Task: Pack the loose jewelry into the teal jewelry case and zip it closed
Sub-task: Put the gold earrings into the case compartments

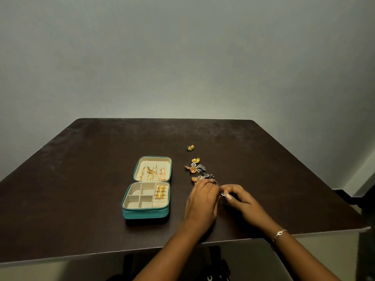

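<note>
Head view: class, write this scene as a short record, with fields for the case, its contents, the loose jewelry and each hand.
case: teal jewelry case, open, lid laid back on the table
lid: gold chains inside
base: gold pieces in the right-hand slot; other compartments look empty
loose jewelry: pile right of the case; one green-gold piece apart, farther back
right hand: pinches a small silver piece
left hand: curled beside it, grip hidden

Left hand (200, 197) partly hides the jewelry pile (199, 169).
</note>
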A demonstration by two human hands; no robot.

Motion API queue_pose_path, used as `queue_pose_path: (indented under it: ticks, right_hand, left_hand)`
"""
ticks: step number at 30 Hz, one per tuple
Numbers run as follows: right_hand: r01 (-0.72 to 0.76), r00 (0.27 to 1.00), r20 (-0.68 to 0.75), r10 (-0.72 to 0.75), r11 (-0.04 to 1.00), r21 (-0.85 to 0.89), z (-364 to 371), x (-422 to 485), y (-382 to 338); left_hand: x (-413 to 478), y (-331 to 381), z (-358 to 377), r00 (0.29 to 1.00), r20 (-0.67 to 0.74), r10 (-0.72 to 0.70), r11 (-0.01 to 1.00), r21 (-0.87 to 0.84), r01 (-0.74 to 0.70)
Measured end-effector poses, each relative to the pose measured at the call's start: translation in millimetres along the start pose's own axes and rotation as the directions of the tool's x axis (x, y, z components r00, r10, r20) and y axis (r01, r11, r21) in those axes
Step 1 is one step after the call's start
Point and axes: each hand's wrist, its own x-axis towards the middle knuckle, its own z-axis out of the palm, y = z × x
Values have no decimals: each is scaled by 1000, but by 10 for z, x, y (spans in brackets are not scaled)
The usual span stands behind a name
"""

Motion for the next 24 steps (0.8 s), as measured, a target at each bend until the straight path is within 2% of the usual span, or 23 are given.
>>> queue_pose_path:
  ticks: [4,8,11,17,19,21,24]
  right_hand:
    - [34,999,-43,-32,999,42,68,-62,-124]
    - [203,954,-188,-235,964,-172,89,-116,-298]
    - [276,916,-195,-351,903,-330,111,-128,-374]
    - [315,870,-222,-440,843,-436,146,-113,-547]
    - [309,871,-246,-425,864,-399,159,-87,-636]
    - [310,879,-248,-407,883,-352,210,-53,-752]
    - [320,895,-213,-392,897,-306,370,9,-922]
  left_hand:
    - [-44,7,-51,997,14,-76,997,-20,76]
    - [-104,38,-112,981,45,-190,981,-38,192]
    - [-136,69,-175,973,43,-228,972,-40,230]
    - [-69,170,-450,966,46,-255,958,-124,259]
    - [-47,164,-605,969,4,-247,959,-142,245]
    - [-32,86,-802,962,-96,-254,960,-148,239]
    - [-52,-162,-1102,920,-223,-323,946,-98,308]
